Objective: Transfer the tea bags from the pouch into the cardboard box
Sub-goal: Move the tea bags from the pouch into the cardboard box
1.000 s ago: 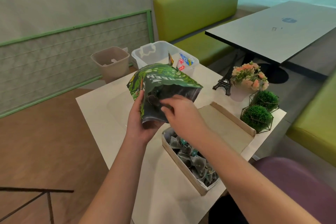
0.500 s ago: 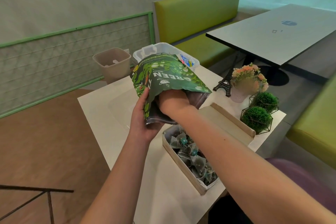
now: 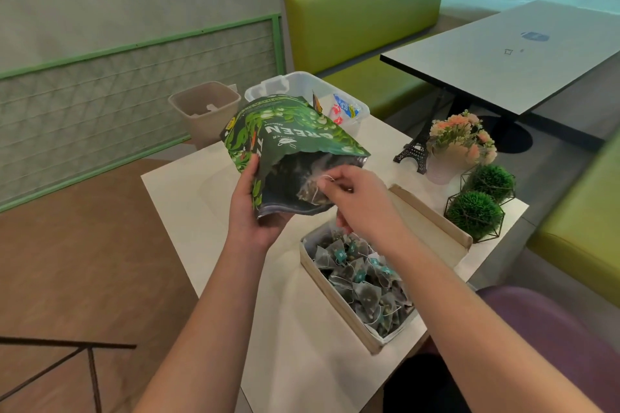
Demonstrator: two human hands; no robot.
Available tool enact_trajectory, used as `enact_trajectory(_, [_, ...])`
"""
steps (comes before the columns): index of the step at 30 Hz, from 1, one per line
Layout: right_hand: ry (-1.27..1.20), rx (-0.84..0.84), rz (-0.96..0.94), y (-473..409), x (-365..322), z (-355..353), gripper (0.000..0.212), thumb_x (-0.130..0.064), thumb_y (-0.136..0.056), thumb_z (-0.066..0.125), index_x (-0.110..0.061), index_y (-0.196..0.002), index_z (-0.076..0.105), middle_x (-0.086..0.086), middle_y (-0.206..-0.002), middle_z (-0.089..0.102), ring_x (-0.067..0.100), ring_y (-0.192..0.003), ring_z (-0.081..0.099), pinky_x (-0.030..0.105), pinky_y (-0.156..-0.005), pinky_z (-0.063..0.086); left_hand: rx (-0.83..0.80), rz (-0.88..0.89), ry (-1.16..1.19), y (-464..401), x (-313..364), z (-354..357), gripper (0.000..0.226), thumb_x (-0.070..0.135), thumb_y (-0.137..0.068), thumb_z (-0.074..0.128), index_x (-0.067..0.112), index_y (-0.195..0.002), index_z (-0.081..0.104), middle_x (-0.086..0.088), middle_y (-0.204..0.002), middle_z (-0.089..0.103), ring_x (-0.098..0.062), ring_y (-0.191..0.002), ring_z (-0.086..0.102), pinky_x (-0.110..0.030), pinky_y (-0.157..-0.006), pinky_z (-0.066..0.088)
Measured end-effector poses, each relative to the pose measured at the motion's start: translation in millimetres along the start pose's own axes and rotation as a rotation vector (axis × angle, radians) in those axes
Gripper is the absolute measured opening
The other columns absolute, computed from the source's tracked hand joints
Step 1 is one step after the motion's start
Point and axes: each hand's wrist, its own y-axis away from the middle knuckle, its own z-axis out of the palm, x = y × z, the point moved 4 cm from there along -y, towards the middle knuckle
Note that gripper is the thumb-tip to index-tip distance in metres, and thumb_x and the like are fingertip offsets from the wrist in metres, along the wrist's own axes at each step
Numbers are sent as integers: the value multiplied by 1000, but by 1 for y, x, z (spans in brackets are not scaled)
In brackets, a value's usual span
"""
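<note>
Green leaf-printed pouch (image 3: 288,141) held tilted, mouth open, above open cardboard box (image 3: 339,305) – pyramid tea bags (image 3: 360,282) inside

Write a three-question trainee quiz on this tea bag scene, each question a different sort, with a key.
1. True or false: the left hand holds the green pouch.
2. Multiple choice: the right hand pinches A) a spoon B) a tea bag C) the Eiffel Tower model.
3. Fill in: the cardboard box already contains many ____.

Key: 1 true; 2 B; 3 tea bags.
</note>
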Motion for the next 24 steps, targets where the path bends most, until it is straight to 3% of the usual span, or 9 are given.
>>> enact_trajectory(5, [-80, -21, 94, 19, 38, -22, 15, -28, -93, 64, -15, -97, 69, 4, -80, 66, 12, -58, 55, 28, -59, 50, 57, 34, 61, -2, 0, -10, 33, 43, -96, 57, 19, -112, 72, -9, -123, 71, -30, -118, 64, -53, -110, 43])
enact_trajectory(9, [-1, 41, 225, 17, 91, -26, 16, -29, -91, 66, -15, -95, 68, 8, -82, 69, 13, -62, 53, 34, -60, 46, 66, 37, 65, 1, -3, -13, 33, 43, -96, 58, 19, -116, 70, -9, -125, 70, -30, -122, 61, -51, -111, 42])
enact_trajectory(13, [122, 31, 298, 3, 129, -9, 9, -25, -92, 66, -20, -83, 65, 9, -81, 70, 18, -66, 58, 46, -73, 55, 54, -1, 46, 2, -10, -13, 45, 43, -89, 64, 17, -125, 66, -10, -132, 66, -31, -126, 59, -51, -112, 41])
enact_trajectory(16, [146, 8, 296, -8, 138, 8, 15, -23, -94, 64, -25, -79, 61, 0, -70, 64, 18, -63, 55, 38, -63, 51, 29, -24, 23, 6, -14, -10, 55, 44, -85, 65, 16, -133, 62, -11, -130, 66, -31, -116, 62, -47, -108, 45])
enact_trajectory(21, [122, 2, 281, -27, 142, 25, 2, -24, -96, 61, -23, -95, 63, 2, -78, 69, 12, -52, 49, 28, -48, 42, 15, -61, 11, 13, -19, -9, 53, 44, -84, 65, 16, -130, 64, -11, -121, 70, -28, -104, 68, -45, -102, 49])
enact_trajectory(24, [131, -29, 276, -32, 143, 31, 4, -25, -96, 60, -26, -98, 63, -3, -80, 68, 10, -53, 52, 30, -51, 45, 8, -53, 8, 11, -16, -11, 55, 44, -83, 66, 16, -130, 64, -10, -122, 70, -28, -103, 69, -44, -99, 51])
